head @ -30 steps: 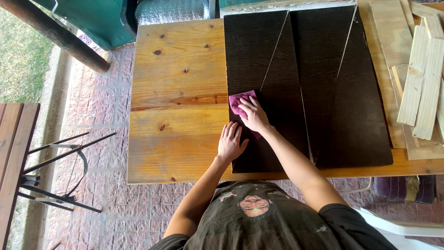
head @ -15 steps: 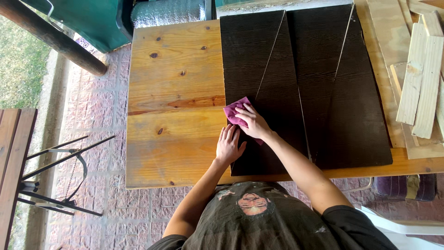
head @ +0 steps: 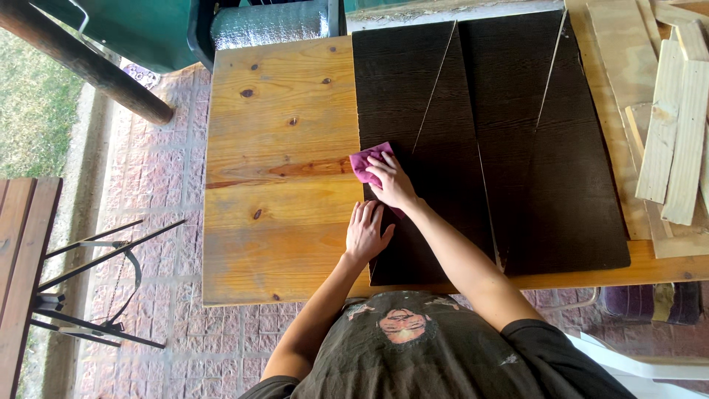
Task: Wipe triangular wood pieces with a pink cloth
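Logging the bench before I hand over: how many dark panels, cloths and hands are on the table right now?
Dark brown wood-grain panels: 3 wedge-shaped pieces laid side by side
Pink sanding cloth: 1, under the right hand
Hands: 2, left hand flat at the panel edge
Total: 6

Seen from above, the person's two bare arms reached forward over the wooden table (head: 281, 148). The left hand (head: 367, 233) lay flat, palm down, fingers together and pointing away from the body, near the table's front edge. The right hand (head: 391, 179) sat just beyond it, farther from that edge, fingers curled and pressing down, forearm angled across from the right.
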